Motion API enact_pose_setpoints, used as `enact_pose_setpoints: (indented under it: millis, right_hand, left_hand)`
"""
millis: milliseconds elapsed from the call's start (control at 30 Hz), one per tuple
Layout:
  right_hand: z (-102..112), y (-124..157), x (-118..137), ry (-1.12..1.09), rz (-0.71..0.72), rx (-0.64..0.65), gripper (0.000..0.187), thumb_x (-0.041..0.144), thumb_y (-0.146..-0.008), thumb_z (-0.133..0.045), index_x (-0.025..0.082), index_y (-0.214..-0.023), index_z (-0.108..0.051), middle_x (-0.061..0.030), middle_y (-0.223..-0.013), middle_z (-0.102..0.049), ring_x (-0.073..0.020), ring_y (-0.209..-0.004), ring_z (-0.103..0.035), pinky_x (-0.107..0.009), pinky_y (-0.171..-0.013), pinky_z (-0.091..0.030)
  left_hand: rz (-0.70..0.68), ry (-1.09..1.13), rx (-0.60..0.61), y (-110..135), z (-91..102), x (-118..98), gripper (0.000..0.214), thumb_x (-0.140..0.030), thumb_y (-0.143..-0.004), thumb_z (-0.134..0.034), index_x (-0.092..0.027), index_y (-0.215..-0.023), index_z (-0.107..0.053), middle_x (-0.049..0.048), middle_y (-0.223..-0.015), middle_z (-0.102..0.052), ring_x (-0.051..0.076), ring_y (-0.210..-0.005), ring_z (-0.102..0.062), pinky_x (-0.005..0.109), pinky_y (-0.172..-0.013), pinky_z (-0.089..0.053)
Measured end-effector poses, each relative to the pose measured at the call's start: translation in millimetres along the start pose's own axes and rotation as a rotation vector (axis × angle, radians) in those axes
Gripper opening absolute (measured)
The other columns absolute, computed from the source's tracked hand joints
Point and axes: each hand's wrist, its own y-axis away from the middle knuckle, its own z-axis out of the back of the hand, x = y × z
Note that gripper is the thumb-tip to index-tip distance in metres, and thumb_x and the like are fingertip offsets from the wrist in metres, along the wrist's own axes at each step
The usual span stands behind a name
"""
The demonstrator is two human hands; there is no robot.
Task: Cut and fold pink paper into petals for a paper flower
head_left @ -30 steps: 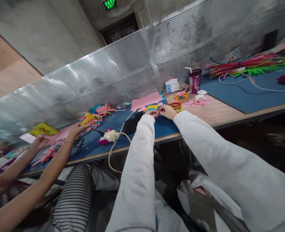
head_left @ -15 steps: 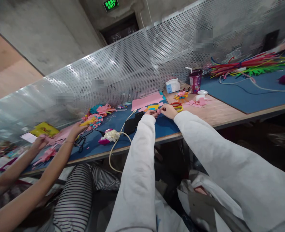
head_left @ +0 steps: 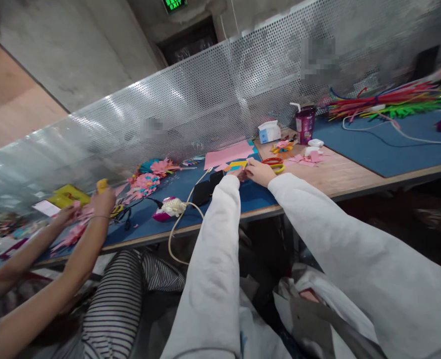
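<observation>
My left hand (head_left: 238, 172) and my right hand (head_left: 260, 172) meet over the blue mat, fingertips pinched together. Between them is a small pink paper piece, now mostly covered by the fingers. Just beyond the hands lie yellow paper (head_left: 238, 163) and a large pink paper sheet (head_left: 225, 155), with small pink and blue scraps around. Scissors (head_left: 279, 168) with red and yellow handles rest right beside my right hand. To the left of my left hand are two flat black objects (head_left: 201, 193), their kind unclear.
A purple cup (head_left: 305, 124) with a straw, a tissue pack (head_left: 269, 132) and a paper flower (head_left: 282, 146) stand behind. A power strip (head_left: 171, 208) with a white cable lies left. At far left, a co-worker's hand (head_left: 103, 199) holds something yellow. A perforated metal panel (head_left: 190, 104) closes the back.
My hands have drawn closer together, and the pink piece between them shows less. The co-worker's hand with the yellow thing has moved left, away from the paper flowers.
</observation>
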Motion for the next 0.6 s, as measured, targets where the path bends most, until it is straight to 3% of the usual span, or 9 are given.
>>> enact_pose_setpoints:
  millis: [133,233,400,600]
  right_hand:
    - [-7.3,-0.6,-6.4,-0.117,0.029,-0.023,0.025,0.020,-0.085,-0.045,0.014,-0.096,-0.066,-0.0098,-0.098,-0.055,-0.0173,-0.083,-0.054,-0.025,-0.066,-0.042]
    - [-12.1,-4.1,-13.1,-0.288,-0.043,-0.106,0.026,0.013,-0.082,-0.044,0.014,-0.092,-0.068,-0.0082,-0.090,-0.056,-0.0163,-0.082,-0.054,-0.025,-0.074,-0.044]
    - [-16.6,-7.8,-19.5,-0.370,-0.181,-0.190,0.025,0.012,-0.083,-0.044,0.012,-0.091,-0.067,-0.0087,-0.089,-0.055,-0.0172,-0.083,-0.054,-0.028,-0.078,-0.044]
    - [-27.5,-12.6,-23.7,-0.418,-0.109,-0.172,0.014,0.014,-0.080,-0.054,0.012,-0.078,-0.067,-0.0071,-0.082,-0.054,-0.0167,-0.079,-0.052,-0.029,-0.079,-0.043]
  left_hand:
    - [0.031,0.086,0.002,6.1,1.0,3.2,0.025,-0.029,-0.085,-0.048,-0.015,-0.096,-0.065,0.0090,-0.092,-0.069,0.019,-0.088,-0.066,0.030,-0.076,-0.049]
    - [0.018,0.061,0.037,8.8,2.8,2.4,0.026,-0.031,-0.084,-0.048,-0.014,-0.094,-0.064,0.0098,-0.093,-0.069,0.019,-0.088,-0.065,0.030,-0.078,-0.048]
    - [0.011,0.039,0.073,6.9,4.6,3.1,0.016,-0.022,-0.083,-0.050,-0.013,-0.081,-0.064,0.0076,-0.082,-0.070,0.015,-0.078,-0.065,0.028,-0.075,-0.047]
    - [-0.022,0.040,0.083,7.6,4.2,0.6,0.013,-0.014,-0.079,-0.055,-0.015,-0.071,-0.064,0.0037,-0.067,-0.068,0.013,-0.062,-0.061,0.029,-0.072,-0.046]
